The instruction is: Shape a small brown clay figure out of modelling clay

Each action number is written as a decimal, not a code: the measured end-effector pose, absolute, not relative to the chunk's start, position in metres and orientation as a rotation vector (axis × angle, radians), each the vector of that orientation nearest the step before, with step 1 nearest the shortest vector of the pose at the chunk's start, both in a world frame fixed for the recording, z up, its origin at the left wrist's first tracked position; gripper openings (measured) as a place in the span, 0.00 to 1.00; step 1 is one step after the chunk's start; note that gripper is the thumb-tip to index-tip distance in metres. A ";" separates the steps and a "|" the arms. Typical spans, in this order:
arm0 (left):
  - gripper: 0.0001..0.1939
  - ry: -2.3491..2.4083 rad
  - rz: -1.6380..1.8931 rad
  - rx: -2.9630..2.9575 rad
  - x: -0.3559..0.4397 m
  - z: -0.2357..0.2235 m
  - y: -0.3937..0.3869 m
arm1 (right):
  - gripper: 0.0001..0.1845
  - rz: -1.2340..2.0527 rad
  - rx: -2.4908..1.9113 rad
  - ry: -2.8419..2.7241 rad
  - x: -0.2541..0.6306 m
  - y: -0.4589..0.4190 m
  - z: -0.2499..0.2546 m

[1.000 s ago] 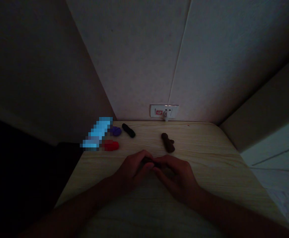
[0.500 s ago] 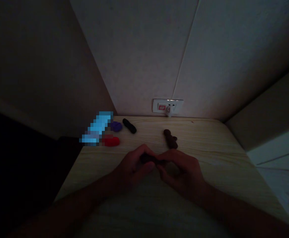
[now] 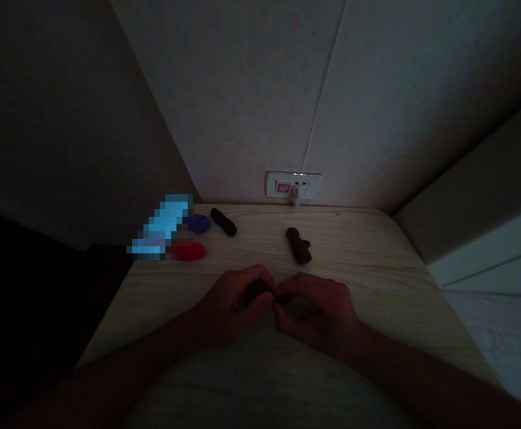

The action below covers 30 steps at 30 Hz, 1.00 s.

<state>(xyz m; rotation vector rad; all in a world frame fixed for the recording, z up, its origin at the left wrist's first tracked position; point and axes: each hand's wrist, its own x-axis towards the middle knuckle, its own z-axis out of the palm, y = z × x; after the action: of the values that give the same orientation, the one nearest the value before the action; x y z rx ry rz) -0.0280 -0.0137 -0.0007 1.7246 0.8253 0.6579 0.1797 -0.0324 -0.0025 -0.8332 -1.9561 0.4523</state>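
Between my two hands is a dark brown lump of modelling clay [image 3: 257, 291], partly hidden by the fingers. My left hand [image 3: 238, 304] is closed round its left part, thumb in front. The fingertips of my right hand [image 3: 321, 310] pinch its right end. Just beyond the hands, a brown clay piece [image 3: 298, 246] lies on the table, thicker at both ends, with a small bit at its right side. To the left are a black clay roll [image 3: 223, 221], a purple clay lump [image 3: 199, 223] and a red clay roll [image 3: 191, 251].
The light wood-grain table [image 3: 251, 393] meets a pale wall at the back. A wall socket [image 3: 293, 185] with a plug in it sits just above the table. At the left edge a bright, blurred-out rectangle [image 3: 164, 223] overlaps the red and purple clay. A pale cabinet-like panel stands on the right.
The clay showed more between my hands half a second ago; now the fingers cover more of it, with both hands closer together. The view has shifted slightly. The other clay pieces stay put.
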 end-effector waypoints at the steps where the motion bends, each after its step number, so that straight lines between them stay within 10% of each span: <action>1: 0.09 0.825 0.667 1.725 -0.027 0.000 -0.014 | 0.08 0.471 -0.839 -1.942 0.179 -0.033 -0.002; 30: 0.06 0.934 0.799 1.401 -0.012 0.005 -0.024 | 0.07 0.560 -0.903 -1.829 0.177 -0.039 0.009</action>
<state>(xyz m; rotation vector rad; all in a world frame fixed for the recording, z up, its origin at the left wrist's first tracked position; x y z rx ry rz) -0.0124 -0.0240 0.0048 1.4015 0.9338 0.7993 0.1767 -0.0385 0.0092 -0.9033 -1.8294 0.5598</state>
